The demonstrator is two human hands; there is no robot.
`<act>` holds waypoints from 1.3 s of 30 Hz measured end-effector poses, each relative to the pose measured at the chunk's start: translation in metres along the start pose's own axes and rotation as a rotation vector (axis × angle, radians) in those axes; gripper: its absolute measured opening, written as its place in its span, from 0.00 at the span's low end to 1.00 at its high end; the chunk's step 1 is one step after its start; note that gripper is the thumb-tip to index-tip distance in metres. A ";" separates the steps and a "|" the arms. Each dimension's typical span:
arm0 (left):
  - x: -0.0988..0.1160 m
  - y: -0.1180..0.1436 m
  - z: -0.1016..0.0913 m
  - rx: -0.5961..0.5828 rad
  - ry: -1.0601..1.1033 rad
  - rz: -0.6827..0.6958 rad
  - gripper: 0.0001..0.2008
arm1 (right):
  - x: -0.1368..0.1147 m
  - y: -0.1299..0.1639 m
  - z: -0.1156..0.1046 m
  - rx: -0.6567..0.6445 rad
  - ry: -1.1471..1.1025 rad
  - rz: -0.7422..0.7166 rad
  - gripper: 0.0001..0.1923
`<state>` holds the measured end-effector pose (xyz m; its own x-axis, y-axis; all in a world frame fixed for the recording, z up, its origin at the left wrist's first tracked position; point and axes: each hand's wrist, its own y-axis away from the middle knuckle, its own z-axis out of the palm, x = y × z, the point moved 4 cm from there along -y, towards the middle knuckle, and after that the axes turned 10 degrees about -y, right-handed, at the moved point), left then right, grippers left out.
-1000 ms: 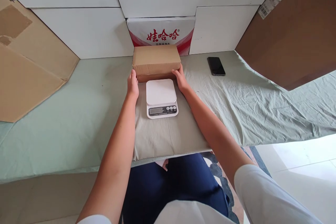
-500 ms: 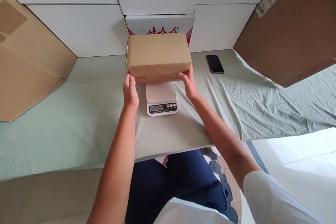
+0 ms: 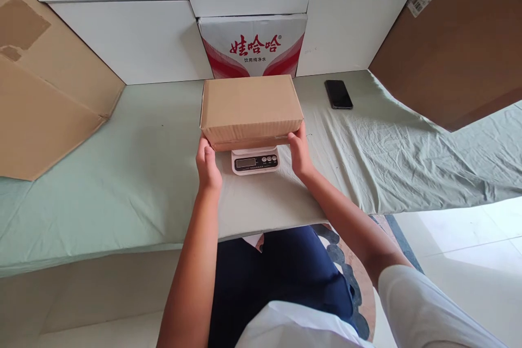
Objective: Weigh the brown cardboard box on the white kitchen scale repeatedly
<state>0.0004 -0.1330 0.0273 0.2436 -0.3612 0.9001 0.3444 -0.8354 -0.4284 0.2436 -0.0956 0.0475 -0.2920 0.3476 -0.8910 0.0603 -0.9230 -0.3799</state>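
A brown cardboard box [image 3: 253,103] is held between my two hands over a small white kitchen scale [image 3: 256,163]. My left hand [image 3: 209,163] grips the box's near left corner, thumb up along the front. At the near right corner, my right hand [image 3: 300,151] is closed on the box, its thumb against the front face. The box covers most of the scale's weighing plate; the display and buttons show in front of it. Whether the box's underside touches the plate I cannot tell. Most of my fingers are hidden behind and under the box.
A black phone [image 3: 338,94] lies on the green cloth [image 3: 163,185] to the right. Large cardboard pieces stand at the left [image 3: 61,76] and right [image 3: 452,49]. Behind is a white and red printed carton [image 3: 255,46] set among white panels [image 3: 122,38].
Both hands have brought the cardboard box down and nearer to me, so it covers more of the scale. The printed carton behind shows more. The view has shifted slightly.
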 end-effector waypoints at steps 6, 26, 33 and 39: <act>-0.002 -0.002 0.000 -0.004 -0.008 -0.024 0.40 | 0.003 -0.001 0.001 0.015 -0.006 0.024 0.35; -0.004 -0.006 -0.005 0.022 0.028 -0.075 0.44 | 0.021 -0.017 -0.038 0.190 0.023 0.034 0.34; -0.012 -0.007 -0.009 0.042 0.093 -0.102 0.38 | 0.024 -0.014 -0.034 0.182 0.003 0.062 0.33; -0.009 -0.006 -0.006 0.062 0.095 -0.139 0.38 | 0.019 -0.014 -0.032 0.215 -0.036 0.084 0.35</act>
<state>-0.0093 -0.1271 0.0227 0.1044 -0.2842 0.9531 0.4247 -0.8538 -0.3011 0.2676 -0.0709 0.0283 -0.3289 0.2653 -0.9063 -0.1179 -0.9638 -0.2393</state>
